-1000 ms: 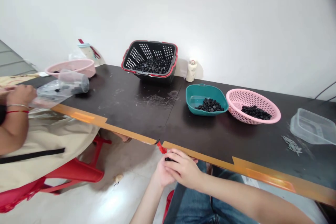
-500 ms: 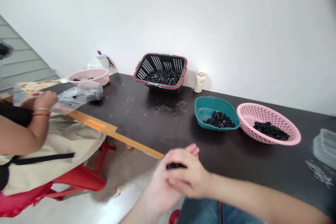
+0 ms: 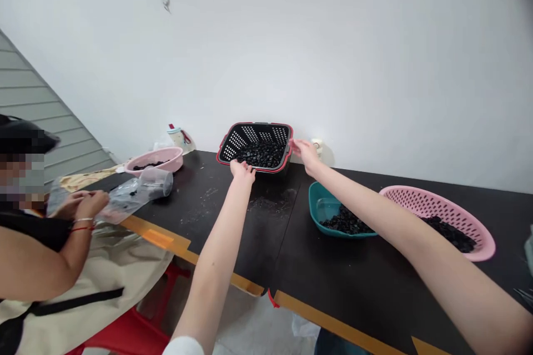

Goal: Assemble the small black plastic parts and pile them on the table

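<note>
On the dark table [image 3: 333,277], a black basket [image 3: 264,136] is reached at its front by the left hand [image 3: 243,170] and at its right end by the right hand [image 3: 305,152]; whether it is gripped cannot be told. Inside, small black pieces [image 3: 261,155] are contained.

Perforated plastic is seen in the basket [image 3: 256,135] and colander [image 3: 425,199], smooth plastic in the tub [image 3: 320,202] and stool [image 3: 125,334], clear film in the bag [image 3: 122,199]. The table [image 3: 333,274] is smoothly surfaced, dulled by scuffs [image 3: 266,205] and edged with tape [image 3: 320,318]; the wall [image 3: 375,66] is finished matt, the cloth [image 3: 144,266] creased.
</note>
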A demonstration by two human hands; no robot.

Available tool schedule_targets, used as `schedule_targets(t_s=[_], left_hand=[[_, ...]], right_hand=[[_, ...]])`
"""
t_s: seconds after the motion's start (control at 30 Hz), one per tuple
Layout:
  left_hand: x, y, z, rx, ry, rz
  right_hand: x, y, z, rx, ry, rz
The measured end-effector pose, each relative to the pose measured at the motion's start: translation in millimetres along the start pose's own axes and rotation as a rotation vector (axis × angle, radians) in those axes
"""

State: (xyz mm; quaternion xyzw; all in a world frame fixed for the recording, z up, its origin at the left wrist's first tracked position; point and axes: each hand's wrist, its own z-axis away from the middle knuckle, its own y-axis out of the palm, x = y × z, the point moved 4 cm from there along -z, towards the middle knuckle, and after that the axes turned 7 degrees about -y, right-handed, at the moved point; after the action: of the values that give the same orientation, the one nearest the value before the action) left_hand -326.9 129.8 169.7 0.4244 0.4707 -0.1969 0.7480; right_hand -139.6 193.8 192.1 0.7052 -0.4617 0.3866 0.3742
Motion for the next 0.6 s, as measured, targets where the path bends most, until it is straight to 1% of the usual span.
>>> schedule_targets(t_s=[0.03,0.07,0.1,0.13,0.17,0.2,0.23,0.27,0.3,0.33,0.37,0.4,0.43,0.5,0.6], left_hand=[[16,-5.9,4,-0.015,0.009,-0.057],[32,-7.3,11,-0.005,0.029,-0.118],[48,-4.1,20,0.033,0.054,-0.182],[65,2.9,31,0.095,0.074,-0.246],[81,12.8,43,0.171,0.083,-0.303],[97,25.1,56,0.265,0.096,-0.372],[111,39.5,69,0.372,0.138,-0.485],[125,55.2,82,0.483,0.218,-0.664],[137,71.2,93,0.587,0.327,-0.889],[151,86.7,101,0.673,0.446,-1.130],[164,101.0,107,0.734,0.549,-1.352],[177,114.0,109,0.770,0.611,-1.525],[188,125.8,107,0.787,0.619,-1.632],[209,146.8,101,0.806,0.570,-1.744],[232,168.5,92,0.805,0.511,-1.916]], right_hand=[[-4,-13,24,0.041,0.024,0.002],[-6,-26,52,0.084,0.049,0.007],[-5,-39,81,0.160,0.077,0.020],[-3,-50,113,0.315,0.088,0.071],[2,-61,146,0.465,0.094,0.123],[7,-74,179,0.573,0.098,0.182],[12,-88,209,0.670,0.091,0.279],[17,-104,237,0.737,0.074,0.396],[20,-122,260,0.746,0.066,0.488],[22,-142,280,0.710,0.077,0.557],[23,-163,296,0.633,0.096,0.618],[22,-185,309,0.549,0.125,0.669],[22,-208,320,0.457,0.144,0.719],[23,-251,338,0.285,0.175,0.790],[27,-302,360,0.096,0.217,0.804]])
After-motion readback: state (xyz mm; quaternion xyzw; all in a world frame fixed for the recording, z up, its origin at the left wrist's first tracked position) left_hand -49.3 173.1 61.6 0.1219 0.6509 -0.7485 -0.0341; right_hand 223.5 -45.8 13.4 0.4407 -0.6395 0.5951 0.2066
